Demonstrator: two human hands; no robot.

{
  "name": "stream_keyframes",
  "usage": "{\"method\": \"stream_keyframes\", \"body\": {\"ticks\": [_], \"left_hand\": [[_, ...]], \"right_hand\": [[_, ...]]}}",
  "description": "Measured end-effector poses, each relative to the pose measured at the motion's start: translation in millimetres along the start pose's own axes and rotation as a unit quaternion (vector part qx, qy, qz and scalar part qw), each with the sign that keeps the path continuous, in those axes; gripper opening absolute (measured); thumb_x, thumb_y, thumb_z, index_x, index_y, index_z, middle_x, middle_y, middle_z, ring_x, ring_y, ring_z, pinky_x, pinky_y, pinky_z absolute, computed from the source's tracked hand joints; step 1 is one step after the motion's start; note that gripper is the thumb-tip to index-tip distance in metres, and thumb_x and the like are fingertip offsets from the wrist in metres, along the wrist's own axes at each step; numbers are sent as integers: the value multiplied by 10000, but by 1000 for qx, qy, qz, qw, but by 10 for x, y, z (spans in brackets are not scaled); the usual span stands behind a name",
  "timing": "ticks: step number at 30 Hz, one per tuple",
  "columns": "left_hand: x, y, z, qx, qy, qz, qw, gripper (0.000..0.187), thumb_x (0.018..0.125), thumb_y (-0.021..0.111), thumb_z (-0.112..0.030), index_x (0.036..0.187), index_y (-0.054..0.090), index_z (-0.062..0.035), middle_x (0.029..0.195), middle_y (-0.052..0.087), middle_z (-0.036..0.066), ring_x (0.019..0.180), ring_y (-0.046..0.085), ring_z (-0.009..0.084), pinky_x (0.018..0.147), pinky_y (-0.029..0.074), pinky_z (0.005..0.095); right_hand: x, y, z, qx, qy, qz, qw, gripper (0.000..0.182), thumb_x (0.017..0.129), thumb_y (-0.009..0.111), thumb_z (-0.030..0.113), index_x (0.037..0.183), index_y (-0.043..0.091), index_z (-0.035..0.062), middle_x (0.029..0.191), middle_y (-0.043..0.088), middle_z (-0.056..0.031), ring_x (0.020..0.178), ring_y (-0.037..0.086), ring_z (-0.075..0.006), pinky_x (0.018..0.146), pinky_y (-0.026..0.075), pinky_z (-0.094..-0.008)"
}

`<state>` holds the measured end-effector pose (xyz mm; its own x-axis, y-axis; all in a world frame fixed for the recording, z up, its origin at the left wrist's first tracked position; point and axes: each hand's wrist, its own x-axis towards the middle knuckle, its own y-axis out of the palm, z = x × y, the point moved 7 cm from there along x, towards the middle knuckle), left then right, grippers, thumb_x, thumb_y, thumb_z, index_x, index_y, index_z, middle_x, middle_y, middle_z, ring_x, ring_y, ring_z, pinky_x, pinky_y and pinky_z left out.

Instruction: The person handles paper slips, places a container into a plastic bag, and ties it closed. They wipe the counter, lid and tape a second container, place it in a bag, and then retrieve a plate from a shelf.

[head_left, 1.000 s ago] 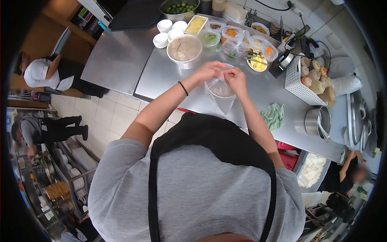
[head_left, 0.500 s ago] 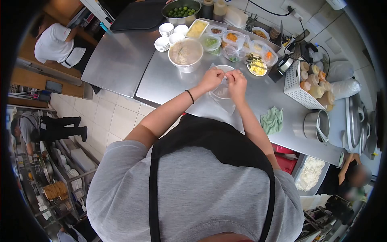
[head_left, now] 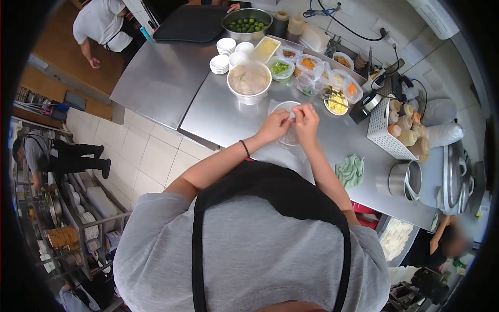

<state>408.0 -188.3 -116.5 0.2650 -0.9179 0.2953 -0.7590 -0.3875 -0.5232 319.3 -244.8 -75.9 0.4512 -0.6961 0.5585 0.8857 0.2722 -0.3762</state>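
Note:
My left hand (head_left: 275,127), with a black band on the wrist, has its fingertips pinched on a bunched piece of clear plastic bag (head_left: 292,115). My right hand (head_left: 305,121) is closed on the same plastic from the other side. Both meet over a round white bowl (head_left: 287,106) on the steel counter, and the bag seems to lie around it. Its contents are mostly hidden by my hands. Behind it to the left stands a white tub (head_left: 249,93) full of pale broth with a green sprig.
Bagged toppings (head_left: 307,64), a bowl of yellow strips with tongs (head_left: 337,104) and a pot of green limes (head_left: 247,25) line the back. Stacked white cups (head_left: 219,64) stand left. Rightward are a green cloth (head_left: 350,171), a bottle basket (head_left: 387,132) and a metal pot (head_left: 405,179).
My hands still hold the plastic, with the left fingers now a little lower and apart from the right. The view has shifted slightly. The person in white at upper left has lowered an arm.

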Motion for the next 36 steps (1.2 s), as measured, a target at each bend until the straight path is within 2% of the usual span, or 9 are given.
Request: {"method": "stream_keyframes", "body": {"ticks": [2, 5, 9, 11, 14, 23, 27, 33, 36], "left_hand": [[-35, 9, -19, -27, -9, 4, 1000, 177, 774, 526, -163, 707, 513, 0, 715, 512, 157, 691, 476, 319, 629, 370, 403], [-91, -21, -85, 30, 8, 1, 1000, 146, 789, 502, -151, 760, 537, -12, 723, 514, 121, 751, 468, 301, 667, 371, 382], [-131, 23, -126, 75, 32, 10, 997, 135, 799, 487, -154, 817, 537, -31, 798, 533, 113, 805, 459, 288, 695, 360, 389], [-135, 18, -144, 63, 35, -25, 997, 128, 781, 485, -123, 824, 516, -6, 801, 522, 155, 800, 456, 335, 694, 358, 415], [-144, 11, -229, 51, 69, -78, 993, 122, 787, 480, -121, 838, 492, -11, 828, 517, 134, 819, 447, 325, 700, 356, 406], [-184, 85, -274, 125, 94, 62, 986, 113, 808, 486, -138, 883, 515, -59, 864, 506, 64, 894, 430, 258, 785, 315, 374], [-228, 45, -319, 137, 122, 30, 983, 113, 777, 526, -137, 826, 509, -37, 836, 530, 98, 829, 450, 300, 723, 363, 407], [-359, -127, -212, 146, 87, 23, 985, 183, 781, 527, -157, 893, 535, -13, 887, 530, 122, 892, 456, 297, 775, 356, 405], [-548, -493, -58, 167, 53, -29, 984, 156, 823, 475, -170, 879, 512, -29, 901, 521, 105, 916, 440, 281, 804, 322, 393]], "right_hand": [[-65, 10, -178, 104, 115, -49, 987, 18, 713, 557, -16, 702, 552, -3, 695, 536, -101, 631, 512, -240, 597, 403, -312], [4, -70, 48, 50, 46, -48, 997, 45, 735, 561, -4, 692, 548, -12, 692, 526, -78, 631, 504, -192, 571, 400, -289], [-69, -69, -112, 101, 95, -59, 989, 48, 783, 548, 15, 734, 550, 12, 681, 527, -43, 613, 502, -128, 525, 397, -249], [-203, 131, -338, 344, 281, -9, 896, 64, 838, 511, 47, 778, 529, 41, 656, 514, -6, 566, 465, -66, 473, 366, -199], [-284, 195, -255, 460, 344, 50, 817, 78, 867, 480, 68, 792, 499, 61, 622, 497, 13, 513, 421, -36, 449, 334, -176], [-191, -2, -40, 229, 221, 85, 944, 97, 849, 446, 6, 778, 493, 54, 609, 482, 10, 510, 409, -42, 456, 310, -171], [-126, -103, 103, 243, 169, 66, 953, 98, 836, 456, -2, 767, 499, 53, 599, 479, 14, 502, 402, -37, 449, 298, -168], [-56, 27, 95, 280, 240, 90, 925, 88, 818, 476, -17, 746, 507, 24, 590, 507, 6, 509, 431, -56, 479, 336, -195], [161, 235, -159, 271, 272, 193, 903, 42, 812, 528, 51, 835, 552, 24, 639, 558, -35, 530, 464, -74, 511, 367, -201]]}}
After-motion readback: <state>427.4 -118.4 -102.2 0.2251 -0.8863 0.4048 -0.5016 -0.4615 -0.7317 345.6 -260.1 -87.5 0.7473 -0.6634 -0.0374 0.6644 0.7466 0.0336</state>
